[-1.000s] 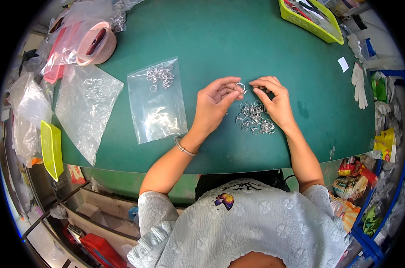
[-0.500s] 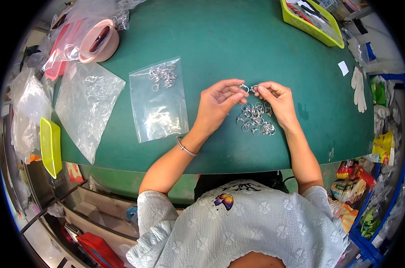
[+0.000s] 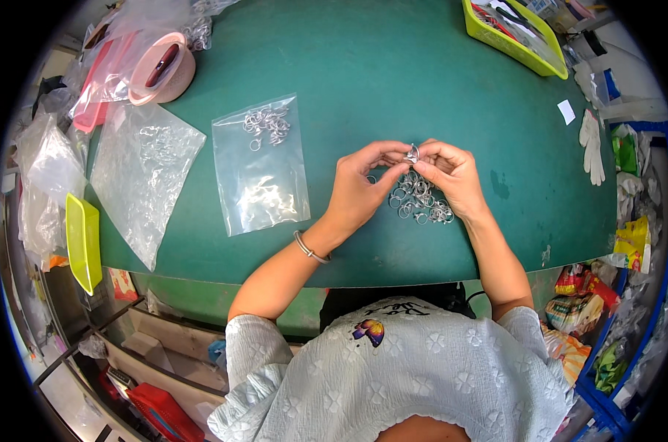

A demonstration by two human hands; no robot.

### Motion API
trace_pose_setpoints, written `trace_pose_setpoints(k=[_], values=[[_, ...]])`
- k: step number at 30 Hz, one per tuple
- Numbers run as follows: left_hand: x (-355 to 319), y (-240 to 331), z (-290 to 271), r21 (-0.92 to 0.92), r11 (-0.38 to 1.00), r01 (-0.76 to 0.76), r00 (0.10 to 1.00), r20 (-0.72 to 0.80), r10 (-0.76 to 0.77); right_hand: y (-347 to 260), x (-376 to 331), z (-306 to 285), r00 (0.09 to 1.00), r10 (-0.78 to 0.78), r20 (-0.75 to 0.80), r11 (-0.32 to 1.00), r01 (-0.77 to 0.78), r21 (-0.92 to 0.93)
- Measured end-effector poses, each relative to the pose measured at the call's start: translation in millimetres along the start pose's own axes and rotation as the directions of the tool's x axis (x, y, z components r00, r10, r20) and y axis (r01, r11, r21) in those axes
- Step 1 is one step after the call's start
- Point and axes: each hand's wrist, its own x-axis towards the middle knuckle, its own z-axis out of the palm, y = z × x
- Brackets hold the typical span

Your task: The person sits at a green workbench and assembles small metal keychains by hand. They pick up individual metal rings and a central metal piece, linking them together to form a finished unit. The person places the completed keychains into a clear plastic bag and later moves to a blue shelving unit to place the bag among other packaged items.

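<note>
My left hand (image 3: 361,186) and my right hand (image 3: 454,175) meet above the green table (image 3: 393,81), and their fingertips pinch one small metal ring (image 3: 412,155) between them. Just below the hands lies a loose pile of silver rings (image 3: 421,202). A clear zip bag (image 3: 261,163) with several rings in its upper part lies flat to the left of my left hand. A thin bracelet circles my left wrist.
A larger clear bag (image 3: 142,177) lies further left, with more plastic bags and a pink tape roll (image 3: 161,70) at the far left corner. Yellow-green trays sit at the top right (image 3: 515,37) and off the left edge (image 3: 83,239). A white glove (image 3: 591,146) lies at the right.
Both hands have drawn a little closer together over the ring pile, and the ring between the fingertips has shifted slightly. The bags have not moved.
</note>
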Motion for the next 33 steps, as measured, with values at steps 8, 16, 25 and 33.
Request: trace_pose_setpoints(k=[8,16,25,33], values=[[-1.1,-3.0,-3.1,-0.042,0.997,0.069,0.998,-0.008,-0.069,-2.2,-2.3,2.1,0.999,-0.046,0.009,0.999,0.047,-0.024],[1.7,-5.6,-7.9,-0.313,0.912,0.265,0.964,0.099,-0.246,0.0,-1.6,3.5,0.999,-0.015,0.029,0.998,0.013,0.06],[2.1,-9.5,-14.2,-0.569,0.725,0.389,0.919,0.183,-0.35,1.8,1.7,2.2,0.994,0.012,-0.11,0.989,0.004,0.149],[5.6,-9.5,-21.0,-0.723,0.499,0.477,0.879,0.381,-0.287,2.7,3.0,2.0,0.991,-0.008,-0.133,0.985,0.031,0.173]])
